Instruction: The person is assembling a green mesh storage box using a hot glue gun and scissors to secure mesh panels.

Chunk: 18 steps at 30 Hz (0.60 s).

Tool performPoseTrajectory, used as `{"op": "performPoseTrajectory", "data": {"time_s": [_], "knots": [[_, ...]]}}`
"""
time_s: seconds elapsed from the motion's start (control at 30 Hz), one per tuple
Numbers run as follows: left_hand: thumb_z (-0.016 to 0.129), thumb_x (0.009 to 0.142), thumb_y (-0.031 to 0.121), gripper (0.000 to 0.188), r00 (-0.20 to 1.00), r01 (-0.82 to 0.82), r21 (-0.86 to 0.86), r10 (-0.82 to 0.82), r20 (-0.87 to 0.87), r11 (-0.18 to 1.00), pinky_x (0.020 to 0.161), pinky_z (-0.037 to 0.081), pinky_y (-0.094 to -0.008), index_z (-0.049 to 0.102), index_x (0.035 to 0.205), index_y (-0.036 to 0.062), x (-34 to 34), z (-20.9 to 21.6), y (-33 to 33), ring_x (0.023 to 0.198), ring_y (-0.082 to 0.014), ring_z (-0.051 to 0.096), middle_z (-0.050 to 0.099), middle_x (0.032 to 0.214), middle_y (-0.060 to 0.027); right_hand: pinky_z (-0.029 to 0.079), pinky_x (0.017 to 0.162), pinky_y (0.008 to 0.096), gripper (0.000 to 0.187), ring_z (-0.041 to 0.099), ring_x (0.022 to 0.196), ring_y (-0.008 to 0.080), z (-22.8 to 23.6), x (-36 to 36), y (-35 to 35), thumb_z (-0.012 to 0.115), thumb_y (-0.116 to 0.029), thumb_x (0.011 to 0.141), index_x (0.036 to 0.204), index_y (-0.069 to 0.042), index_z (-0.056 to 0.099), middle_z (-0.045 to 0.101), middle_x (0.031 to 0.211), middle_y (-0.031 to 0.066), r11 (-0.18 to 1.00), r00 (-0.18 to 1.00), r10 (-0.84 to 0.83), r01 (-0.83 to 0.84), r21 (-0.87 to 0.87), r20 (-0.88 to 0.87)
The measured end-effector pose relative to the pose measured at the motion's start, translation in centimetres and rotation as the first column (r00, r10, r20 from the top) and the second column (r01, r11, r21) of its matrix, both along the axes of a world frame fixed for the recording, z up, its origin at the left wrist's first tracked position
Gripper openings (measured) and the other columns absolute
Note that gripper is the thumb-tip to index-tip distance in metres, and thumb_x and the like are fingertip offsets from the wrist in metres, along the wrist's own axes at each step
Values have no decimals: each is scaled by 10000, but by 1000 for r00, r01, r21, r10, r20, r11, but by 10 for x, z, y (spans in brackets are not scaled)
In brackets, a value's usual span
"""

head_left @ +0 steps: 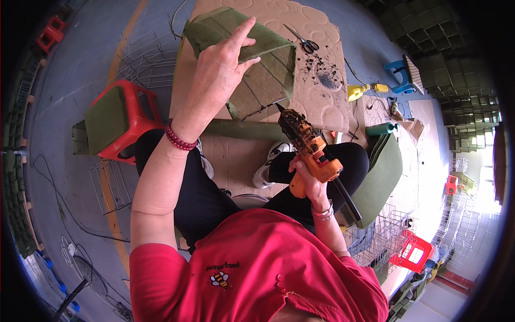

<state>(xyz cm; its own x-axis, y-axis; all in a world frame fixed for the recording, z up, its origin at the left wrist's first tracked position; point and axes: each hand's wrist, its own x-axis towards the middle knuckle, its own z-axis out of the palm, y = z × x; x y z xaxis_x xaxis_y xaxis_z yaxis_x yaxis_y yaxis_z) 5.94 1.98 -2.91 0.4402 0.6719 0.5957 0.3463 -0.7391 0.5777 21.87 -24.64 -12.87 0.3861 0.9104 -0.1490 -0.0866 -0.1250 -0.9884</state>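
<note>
My right hand (311, 185) is wrapped round an orange glue gun (322, 167), its front caked with dark residue. A black glue stick (347, 199) juts from its rear. The nozzle points at the near edge of a green mesh-covered panel (268, 80), close to a dark strip there. Over the panel's far left part, my left hand (228, 59) lies with fingers stretched and spread against a raised fold of green mesh (214, 29). Whether any mesh is caught behind the fingers is hidden.
Cardboard (316, 19) covers the work surface, with black scissors (308, 45) and dark crumbs (326, 79) on it. A red stool (129, 123) stands at left. To the right are green pads (378, 180), a yellow bottle (357, 92), and a green bottle (380, 129). Wire frames (145, 59) stand around.
</note>
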Motion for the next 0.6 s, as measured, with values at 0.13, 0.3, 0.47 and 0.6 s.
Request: {"op": "performPoseTrajectory", "data": {"time_s": [0.13,0.3,0.47,0.6], "knots": [[780,797,90,757,1000,8,70,-7,-7,998,639,527,-333,430,1463,174,2,-5,4,566,-194,585,729,1098,-53,459,694,256,100,569,779,90,6,-3,2,641,-103,925,994,-41,604,604,844,3,1000,1000,-15,16,-16,8],[768,809,87,773,998,60,-23,-60,-15,998,675,536,-356,399,1482,176,5,-3,-1,598,-231,618,725,1101,-77,459,691,255,98,567,773,89,10,-4,4,632,-92,929,1006,-45,596,597,840,3,1000,1000,-21,21,-2,9],[758,819,80,785,997,61,-39,-62,-41,997,699,536,-365,375,1496,185,7,1,0,612,-238,625,720,1112,-89,459,694,258,93,564,774,89,4,-5,-2,630,-90,931,1001,-45,591,595,842,3,1000,999,9,-8,-25,43],[763,793,50,735,998,59,-22,-59,-37,998,723,568,-397,426,1445,68,8,6,-1,763,-291,695,718,1044,-161,463,702,257,97,568,774,93,2,-4,-3,629,-81,928,1005,-42,585,597,840,7,1000,999,8,-7,-6,47]]}}
